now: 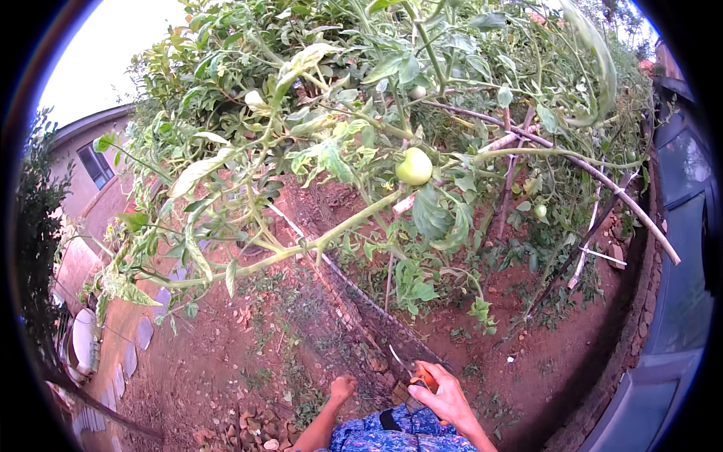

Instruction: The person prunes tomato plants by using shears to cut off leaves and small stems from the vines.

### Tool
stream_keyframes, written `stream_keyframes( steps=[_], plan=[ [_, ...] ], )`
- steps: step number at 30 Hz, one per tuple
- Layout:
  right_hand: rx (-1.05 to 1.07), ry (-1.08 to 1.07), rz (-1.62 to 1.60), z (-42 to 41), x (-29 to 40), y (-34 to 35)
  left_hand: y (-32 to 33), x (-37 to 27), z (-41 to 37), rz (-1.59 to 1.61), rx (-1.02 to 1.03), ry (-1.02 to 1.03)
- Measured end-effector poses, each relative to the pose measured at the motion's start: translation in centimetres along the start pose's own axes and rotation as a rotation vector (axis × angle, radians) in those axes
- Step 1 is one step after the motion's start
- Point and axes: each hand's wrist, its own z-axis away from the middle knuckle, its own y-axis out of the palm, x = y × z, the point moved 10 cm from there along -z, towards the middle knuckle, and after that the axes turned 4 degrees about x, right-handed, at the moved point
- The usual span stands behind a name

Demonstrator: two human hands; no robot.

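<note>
My right hand (446, 395) grips an orange-handled hand tool (426, 377) with some dark parts. A thin, pale curved strip (399, 357) sticks out past it, and I cannot tell if this is a blade or a tie. Lower centre, my left hand (343, 389) is curled in a fist, with nothing visible in it. Both hands are near my waist, over dark garden netting (373, 308). Above and ahead spreads a tomato plant with a thick bent stem (339, 229) and a pale green tomato (414, 166). A smaller green tomato (540, 211) hangs to the right.
Wooden stakes (615, 195) cross at the right, bound with white ties (603, 257). A low stone edge (638, 339) runs beside a blue-grey panelled structure (678, 327). Stepping stones (130, 360) and a white basin-like object (85, 342) lie left. Loose rocks (254, 429) are near my feet.
</note>
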Motion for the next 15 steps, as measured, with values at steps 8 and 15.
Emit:
stream_keyframes(
  steps=[8, 15],
  plan=[
    [0.051, 0.084, 0.041, 0.2, -0.7, 2.0, 1.8, 0.5, 0.6, -0.104, -0.001, -0.048],
    [0.131, 0.145, 0.1, -0.4, 1.0, 4.1, 1.6, -1.6, 2.5, 0.048, 0.018, -0.02]
  ],
)
